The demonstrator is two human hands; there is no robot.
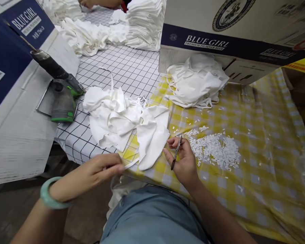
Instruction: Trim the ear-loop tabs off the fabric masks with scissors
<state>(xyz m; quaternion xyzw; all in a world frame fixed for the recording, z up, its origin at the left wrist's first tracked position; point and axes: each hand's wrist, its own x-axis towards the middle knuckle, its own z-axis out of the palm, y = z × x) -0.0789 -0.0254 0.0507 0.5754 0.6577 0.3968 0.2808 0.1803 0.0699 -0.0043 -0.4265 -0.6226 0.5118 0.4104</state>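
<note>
My left hand point(103, 169), a pale green bangle point(51, 193) on its wrist, is closed on the narrow strap of a white cloth piece point(154, 139) at the table's front edge. Between the fingers of my right hand point(185, 164) is a small pair of scissors point(177, 152), held just right of that cloth. Whether the blades are apart is too small to tell. A loose heap of white cloth pieces point(112, 118) lies beyond my left hand, touching the held piece. Small white clippings point(216, 149) are scattered to the right of my right hand.
More white strapped cloth pieces point(197, 81) are piled against a large carton point(234, 57). A cordless drill point(62, 88) stands at the left beside another carton point(22, 128). Stacked white cloth point(144, 23) is at the back, near another person's arm point(101, 3).
</note>
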